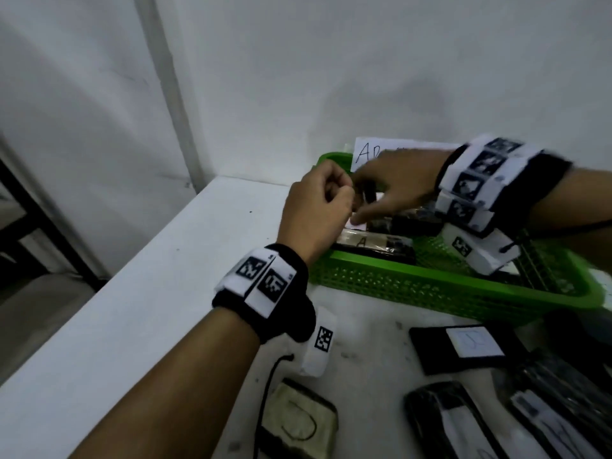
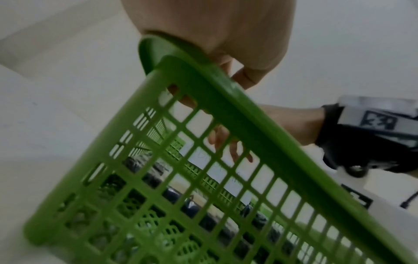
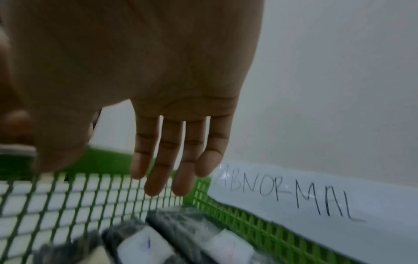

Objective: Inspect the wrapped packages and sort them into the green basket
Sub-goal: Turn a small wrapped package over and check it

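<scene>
From the head view, our left grip [image 1: 318, 200] is curled up with nothing in it, and our right grip [image 1: 394, 187] reaches over the green basket [image 1: 430, 286] on the tabletop [image 1: 149, 293]. Wrapped packages [image 1: 374, 246] lie inside. From the right wrist, our fingers [image 3: 158, 160] are straight and hold nothing, near a paper sign [image 3: 316, 201] that says ABNORMAL.

one green basket [image 1: 430, 286] at twelve o'clock on the tabletop [image 1: 149, 293]. at least three wrapped packages inside it [image 1: 374, 245], exact count hidden by two hands, left [image 1: 314, 210] and right [image 1: 397, 183]. four more wrapped packages outside [image 1: 460, 347], from five to six o'clock. one handwritten "abnormal" sign [image 3: 316, 196] behind the basket.
</scene>
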A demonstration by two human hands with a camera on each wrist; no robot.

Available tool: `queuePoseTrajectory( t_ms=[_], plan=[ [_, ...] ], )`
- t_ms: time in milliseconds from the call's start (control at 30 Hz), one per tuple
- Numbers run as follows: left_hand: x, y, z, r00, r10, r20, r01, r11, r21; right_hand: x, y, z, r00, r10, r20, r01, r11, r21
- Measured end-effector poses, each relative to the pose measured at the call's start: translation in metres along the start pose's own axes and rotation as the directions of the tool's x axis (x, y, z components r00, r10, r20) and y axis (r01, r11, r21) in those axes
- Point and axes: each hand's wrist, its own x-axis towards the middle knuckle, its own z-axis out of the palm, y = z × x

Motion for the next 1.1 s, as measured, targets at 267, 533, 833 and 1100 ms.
queuePoseTrajectory(
  t_ms=[267, 533, 833, 1100],
  plan=[
    [-0.027, 0.024, -0.054, 0.998, -0.059, 0.003, 0.059, 0.991, -0.124, -0.074, -0.058, -0.053, 0.987, -0.042, -0.154, 0.059, 0.992, 0.11],
    [-0.122, 0.022, -0.103, 0.773, -0.514, 0.374, 0.251, 0.787, 0.563, -0.113, -0.143, 0.033, 0.974, -0.156, 0.165, 0.125, 0.975, 0.182],
    [-0.156, 0.017, -0.099, 0.865, -0.302, 0.401, 0.275, 0.953, 0.126, -0.114, -0.153, 0.066, 0.977, -0.101, 0.189, -0.043, 0.774, 0.632],
    [-0.126, 0.058, -0.068, 0.959, -0.171, 0.226, 0.177, 0.984, -0.005, -0.15, -0.112, 0.041, 0.91, 0.346, -0.227, 0.143, 0.253, 0.957]
  ],
)
